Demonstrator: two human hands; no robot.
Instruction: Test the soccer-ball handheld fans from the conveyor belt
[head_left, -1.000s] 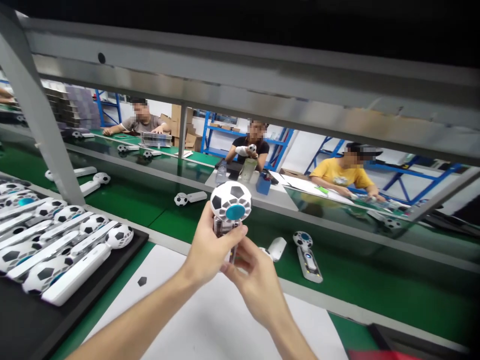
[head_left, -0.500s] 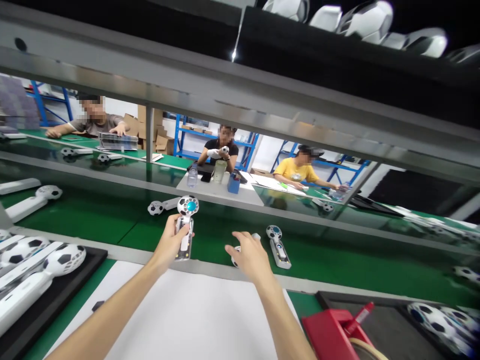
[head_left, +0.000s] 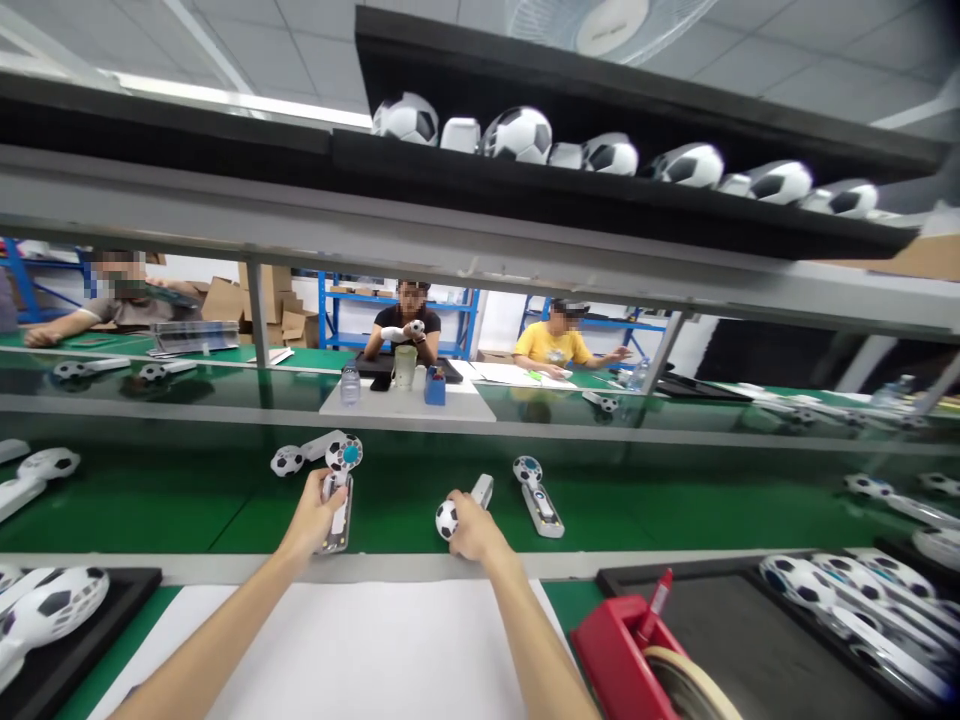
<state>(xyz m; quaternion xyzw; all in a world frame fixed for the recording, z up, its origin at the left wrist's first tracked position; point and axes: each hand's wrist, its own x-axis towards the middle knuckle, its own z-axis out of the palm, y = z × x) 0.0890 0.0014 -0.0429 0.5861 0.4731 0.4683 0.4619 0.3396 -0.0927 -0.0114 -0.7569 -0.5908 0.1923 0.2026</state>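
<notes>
Nearest, a white sheet (head_left: 337, 640) lies along the front edge of the near surface (head_left: 156, 615). At the left side of this surface is a left tray (head_left: 142, 590), black, with football-headed devices in it. Toward its right corner are a red tape dispenser (head_left: 604, 645), with a red pen (head_left: 660, 597) leaning in it, and a right tray (head_left: 720, 620), which carries more such devices along its right part.

Beyond the pale rail (head_left: 375, 568) begins the long green surface (head_left: 187, 490). Above its near edge, the left hand (head_left: 309, 515) is closed around the handle of the first device (head_left: 343, 515), pinching it with the thumb on the front. This device stands almost upright, its ball on top, with a blue disc turned to the viewer.

The right hand (head_left: 472, 525) is bent over the second device (head_left: 446, 520), also close to the near edge; the ball shows at its left and the handle behind. Its fingertips are partly hidden, so I cannot tell if it grips firmly. Just to the right lies the third device (head_left: 540, 505), well apart from the left hand. The fourth device (head_left: 289, 460) lies behind the left hand, farther from this edge.

At the far edge, a white board (head_left: 397, 403) bears a bottle (head_left: 350, 385) and a blue box (head_left: 435, 388). Three persons sit behind.
</notes>
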